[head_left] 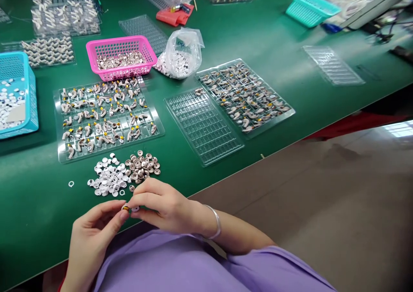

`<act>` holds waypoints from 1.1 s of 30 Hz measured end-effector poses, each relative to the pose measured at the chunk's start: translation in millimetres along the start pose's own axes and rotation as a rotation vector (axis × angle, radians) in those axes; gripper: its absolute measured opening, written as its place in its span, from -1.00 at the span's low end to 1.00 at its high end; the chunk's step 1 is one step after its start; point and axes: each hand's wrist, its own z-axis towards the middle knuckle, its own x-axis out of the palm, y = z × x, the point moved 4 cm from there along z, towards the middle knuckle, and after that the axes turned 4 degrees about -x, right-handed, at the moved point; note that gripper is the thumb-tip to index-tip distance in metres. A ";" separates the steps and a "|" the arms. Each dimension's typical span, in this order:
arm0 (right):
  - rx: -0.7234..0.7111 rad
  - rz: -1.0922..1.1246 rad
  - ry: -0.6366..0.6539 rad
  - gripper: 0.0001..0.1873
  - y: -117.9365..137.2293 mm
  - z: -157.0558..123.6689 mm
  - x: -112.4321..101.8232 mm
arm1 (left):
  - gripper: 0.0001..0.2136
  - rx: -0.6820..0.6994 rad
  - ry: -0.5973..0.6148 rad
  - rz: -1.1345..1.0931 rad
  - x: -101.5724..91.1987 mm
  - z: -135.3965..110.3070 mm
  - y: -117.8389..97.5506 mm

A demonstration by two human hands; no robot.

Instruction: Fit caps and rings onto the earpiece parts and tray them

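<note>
At the table's near edge my left hand pinches a small round part with a yellow piece between thumb and fingertips. My right hand, with a silver bangle on its wrist, meets it there. Its closed fingers hold a small white disc, partly hidden. Just beyond the hands lies a loose heap of white discs. Touching that heap on the right is a pile of beige round caps. Behind them, a clear tray carries rows of small curved beige parts with yellow pieces.
A pink basket of round caps stands behind the tray, beside a plastic bag of small parts. At left is a blue basket with white discs. Another clear tray lies right, next to a filled tray.
</note>
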 end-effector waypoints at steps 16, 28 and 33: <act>0.043 0.048 -0.066 -0.86 -0.3 0.1 0.2 | -0.93 0.290 -0.054 0.273 10.9 -5.4 -19.9; 0.207 0.245 -0.114 -0.81 -8.0 -0.6 1.4 | -0.73 0.110 -0.005 -0.138 8.6 0.6 7.3; 0.285 0.327 -0.144 -0.90 -11.9 1.3 2.7 | -0.72 -0.062 0.047 -0.344 8.5 7.4 20.6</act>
